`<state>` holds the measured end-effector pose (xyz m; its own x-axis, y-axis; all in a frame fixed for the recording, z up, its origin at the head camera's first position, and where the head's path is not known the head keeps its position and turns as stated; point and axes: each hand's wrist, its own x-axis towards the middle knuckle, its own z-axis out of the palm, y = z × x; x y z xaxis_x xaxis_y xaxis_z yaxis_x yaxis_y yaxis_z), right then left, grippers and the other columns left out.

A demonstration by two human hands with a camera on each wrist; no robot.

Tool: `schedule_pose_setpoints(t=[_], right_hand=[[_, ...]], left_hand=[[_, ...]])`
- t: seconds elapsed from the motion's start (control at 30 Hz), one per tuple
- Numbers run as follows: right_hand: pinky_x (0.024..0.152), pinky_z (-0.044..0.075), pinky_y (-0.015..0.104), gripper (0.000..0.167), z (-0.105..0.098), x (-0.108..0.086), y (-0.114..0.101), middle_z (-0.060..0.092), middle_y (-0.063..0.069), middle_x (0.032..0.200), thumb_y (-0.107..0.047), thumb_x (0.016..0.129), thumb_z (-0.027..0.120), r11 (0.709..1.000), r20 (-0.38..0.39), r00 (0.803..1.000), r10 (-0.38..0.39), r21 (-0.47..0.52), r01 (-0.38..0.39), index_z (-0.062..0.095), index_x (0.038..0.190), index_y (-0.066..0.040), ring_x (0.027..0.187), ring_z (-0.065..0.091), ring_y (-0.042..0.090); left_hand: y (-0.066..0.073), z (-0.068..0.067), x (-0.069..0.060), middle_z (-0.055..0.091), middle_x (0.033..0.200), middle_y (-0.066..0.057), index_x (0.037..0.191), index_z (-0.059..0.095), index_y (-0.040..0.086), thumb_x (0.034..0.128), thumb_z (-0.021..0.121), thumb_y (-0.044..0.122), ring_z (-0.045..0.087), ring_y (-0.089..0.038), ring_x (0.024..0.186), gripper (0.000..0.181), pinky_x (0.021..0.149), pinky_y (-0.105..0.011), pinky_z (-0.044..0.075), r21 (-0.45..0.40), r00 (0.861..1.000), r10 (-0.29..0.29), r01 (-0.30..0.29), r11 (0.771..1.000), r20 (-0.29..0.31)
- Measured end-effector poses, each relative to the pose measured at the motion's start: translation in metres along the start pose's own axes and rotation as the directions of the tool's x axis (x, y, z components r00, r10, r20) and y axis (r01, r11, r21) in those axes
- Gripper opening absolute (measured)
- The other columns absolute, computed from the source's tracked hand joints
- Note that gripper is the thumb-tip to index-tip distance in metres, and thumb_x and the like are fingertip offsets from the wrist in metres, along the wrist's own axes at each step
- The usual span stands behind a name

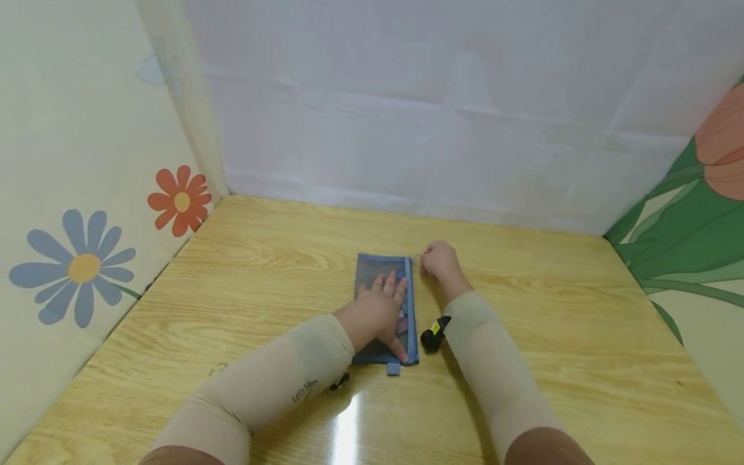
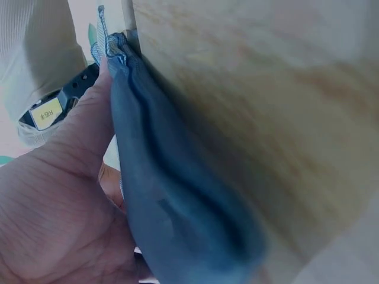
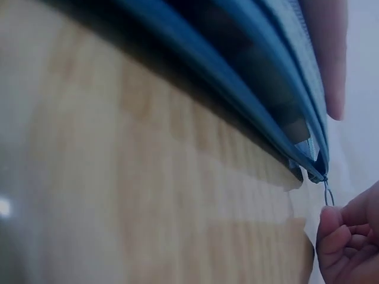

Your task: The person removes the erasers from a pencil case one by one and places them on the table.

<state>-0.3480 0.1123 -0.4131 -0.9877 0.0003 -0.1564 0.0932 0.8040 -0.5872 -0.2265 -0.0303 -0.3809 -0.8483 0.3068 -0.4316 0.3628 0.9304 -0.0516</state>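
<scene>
A blue zip pouch (image 1: 369,266) with a dark mesh front lies flat on the table, its zipper edge on the right. My left hand (image 1: 378,313) rests on the mesh with fingers spread. Past the pouch's far right corner, my right hand (image 1: 440,261) pinches the thin looped zipper pull (image 3: 329,193) between thumb and finger. In the right wrist view the pouch's mouth (image 3: 260,71) gaps along its edge, with the pull at the far end. Purplish contents (image 1: 403,325) show through the mesh, too unclear to name. The left wrist view shows the blue edge (image 2: 172,177) beside my left hand.
The wood-patterned table (image 1: 279,258) stretches out around the pouch. A white sheet (image 1: 372,129) hangs behind it, and flower-printed walls (image 1: 35,161) stand at both sides. A black wrist camera (image 1: 433,336) sits under my right wrist, close to the pouch's right edge.
</scene>
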Motion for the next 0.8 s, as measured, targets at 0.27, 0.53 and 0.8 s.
schedule_pose_setpoints(t=[0.27, 0.53, 0.8], right_hand=[[0.051, 0.04, 0.024, 0.01, -0.0032, 0.0035, 0.0033, 0.06, 0.005, 0.065, -0.006, 0.076, 0.052, 0.998, 0.025, 0.999, -0.043, -0.045, 0.045, 0.061, 0.074, -0.003, 0.057, 0.05, 0.018], [0.053, 0.041, 0.025, 0.009, -0.0057, -0.0007, 0.0073, 0.06, 0.005, 0.067, -0.011, 0.079, 0.055, 0.986, 0.028, 0.992, -0.122, -0.108, 0.125, 0.059, 0.075, -0.004, 0.061, 0.052, 0.018], [0.053, 0.043, 0.022, 0.009, -0.0061, -0.0042, 0.0084, 0.061, 0.006, 0.071, -0.01, 0.082, 0.057, 0.989, 0.048, 0.99, -0.13, -0.066, 0.133, 0.059, 0.085, -0.002, 0.061, 0.055, 0.016]], left_hand=[[0.0015, -0.0017, -0.0009, -0.007, 0.151, -0.015, 0.146, -0.007, 0.013, 0.0368, 0.063, 0.08, 0.003, -0.038, 0.137, 0.146, 0.105, -0.056, 0.017, 0.007, 1.0, 0.005, -0.005, 1.0, -0.006], [-0.0021, 0.0001, 0.0003, -0.009, 0.151, -0.014, 0.147, -0.007, 0.015, 0.0385, 0.063, 0.079, 0.001, -0.037, 0.137, 0.144, 0.106, -0.055, 0.016, -0.019, 1.0, 0.017, -0.017, 1.0, 0.007], [-0.008, 0.0012, 0.0052, -0.008, 0.152, -0.013, 0.147, -0.006, 0.017, 0.0457, 0.059, 0.081, 0.002, -0.036, 0.138, 0.137, 0.106, -0.054, 0.016, -0.011, 0.999, 0.045, -0.045, 0.999, 0.007]])
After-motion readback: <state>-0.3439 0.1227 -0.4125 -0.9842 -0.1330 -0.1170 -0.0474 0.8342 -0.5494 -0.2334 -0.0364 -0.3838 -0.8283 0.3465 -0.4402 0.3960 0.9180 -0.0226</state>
